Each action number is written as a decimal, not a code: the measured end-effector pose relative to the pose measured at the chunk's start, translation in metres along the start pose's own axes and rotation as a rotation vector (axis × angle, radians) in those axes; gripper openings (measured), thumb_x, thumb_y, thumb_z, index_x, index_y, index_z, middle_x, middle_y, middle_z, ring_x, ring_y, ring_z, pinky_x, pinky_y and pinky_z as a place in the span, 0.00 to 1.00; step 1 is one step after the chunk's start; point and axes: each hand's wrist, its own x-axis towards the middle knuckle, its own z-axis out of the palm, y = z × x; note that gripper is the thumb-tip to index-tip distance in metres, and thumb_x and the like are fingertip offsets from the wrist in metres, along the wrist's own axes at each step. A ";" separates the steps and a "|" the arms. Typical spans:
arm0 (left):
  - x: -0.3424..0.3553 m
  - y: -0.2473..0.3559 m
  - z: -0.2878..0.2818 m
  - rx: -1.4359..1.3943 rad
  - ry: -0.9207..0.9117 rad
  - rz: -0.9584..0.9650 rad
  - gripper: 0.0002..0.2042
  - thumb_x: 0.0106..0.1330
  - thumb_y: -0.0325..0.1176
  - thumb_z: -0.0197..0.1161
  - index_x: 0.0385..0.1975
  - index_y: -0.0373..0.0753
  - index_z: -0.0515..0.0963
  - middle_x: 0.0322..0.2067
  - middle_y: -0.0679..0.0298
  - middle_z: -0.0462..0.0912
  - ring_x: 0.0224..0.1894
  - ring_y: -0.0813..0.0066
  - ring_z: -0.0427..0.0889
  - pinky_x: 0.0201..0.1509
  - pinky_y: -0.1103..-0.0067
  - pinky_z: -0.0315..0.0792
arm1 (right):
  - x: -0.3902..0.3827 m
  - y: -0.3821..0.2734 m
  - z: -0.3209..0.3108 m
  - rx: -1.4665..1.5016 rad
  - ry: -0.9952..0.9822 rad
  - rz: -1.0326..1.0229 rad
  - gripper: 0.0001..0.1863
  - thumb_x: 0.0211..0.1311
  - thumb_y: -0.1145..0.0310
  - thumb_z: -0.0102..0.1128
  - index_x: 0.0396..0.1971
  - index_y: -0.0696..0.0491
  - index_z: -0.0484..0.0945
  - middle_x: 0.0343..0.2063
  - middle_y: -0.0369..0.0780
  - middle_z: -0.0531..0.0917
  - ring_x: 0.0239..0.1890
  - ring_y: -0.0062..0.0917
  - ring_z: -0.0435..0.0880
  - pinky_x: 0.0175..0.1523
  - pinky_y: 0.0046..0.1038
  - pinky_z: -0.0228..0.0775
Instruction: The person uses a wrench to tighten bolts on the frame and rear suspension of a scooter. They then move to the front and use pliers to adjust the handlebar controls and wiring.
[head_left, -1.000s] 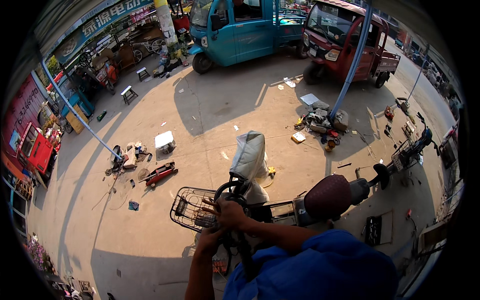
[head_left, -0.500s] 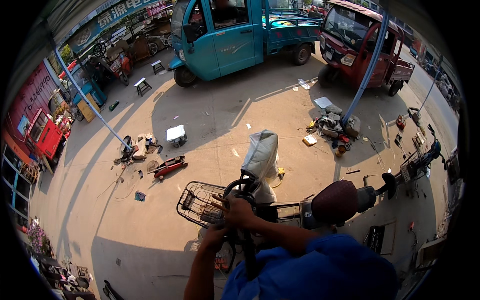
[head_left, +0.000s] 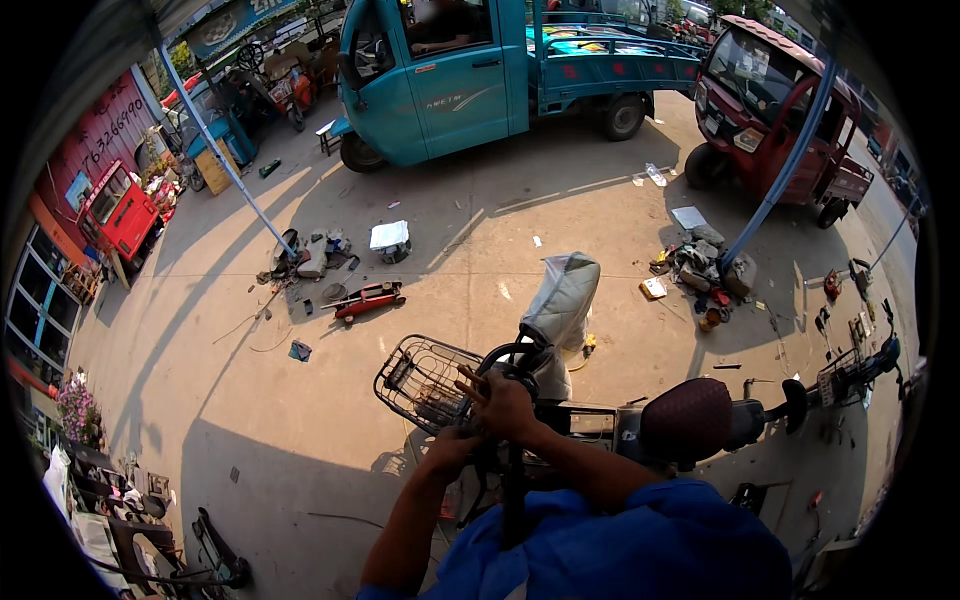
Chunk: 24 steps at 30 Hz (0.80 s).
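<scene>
In front of me stands an electric scooter with a black wire basket [head_left: 420, 375], a dark handlebar [head_left: 508, 358], a pale quilted cover [head_left: 560, 300] in plastic at the front and a dark maroon seat [head_left: 688, 422]. My right hand [head_left: 505, 408] is closed at the handlebar just right of the basket, thin shapes poking out at its fingers; what it holds is too small to make out. My left hand [head_left: 450, 450] is bent just below it, near the basket's rear; its fingers are partly hidden against the dark parts.
A teal cargo tricycle [head_left: 450, 90] with a person inside and a red one [head_left: 750, 120] stand behind. Blue poles [head_left: 800, 170], a red floor jack [head_left: 370, 298], rubble piles [head_left: 700, 265], scattered tools and another scooter [head_left: 850, 375] surround me. Clutter [head_left: 140, 530] lies at lower left.
The view has swung, so the surroundings and scooter appear shifted rightward. Both hands stay at the handlebar beside the basket, with little visible change in grip.
</scene>
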 end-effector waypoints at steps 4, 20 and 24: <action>0.004 -0.004 -0.002 0.012 0.010 -0.020 0.12 0.59 0.32 0.66 0.39 0.33 0.79 0.32 0.64 0.80 0.32 0.74 0.80 0.35 0.76 0.76 | 0.000 -0.002 -0.001 -0.022 0.010 -0.010 0.17 0.46 0.66 0.66 0.34 0.58 0.72 0.21 0.49 0.80 0.27 0.46 0.83 0.31 0.42 0.73; 0.010 -0.012 -0.010 0.037 0.004 -0.065 0.12 0.62 0.34 0.64 0.41 0.35 0.79 0.32 0.64 0.82 0.34 0.74 0.81 0.36 0.76 0.77 | 0.000 -0.003 -0.002 0.013 0.018 0.014 0.16 0.47 0.65 0.65 0.33 0.58 0.73 0.22 0.52 0.81 0.28 0.48 0.82 0.32 0.43 0.73; 0.008 -0.006 -0.008 -0.002 -0.009 -0.084 0.12 0.60 0.32 0.65 0.41 0.34 0.79 0.32 0.63 0.82 0.33 0.74 0.81 0.36 0.75 0.78 | 0.000 0.000 -0.001 0.008 0.017 0.022 0.16 0.47 0.65 0.64 0.33 0.57 0.73 0.23 0.51 0.80 0.29 0.48 0.82 0.32 0.43 0.73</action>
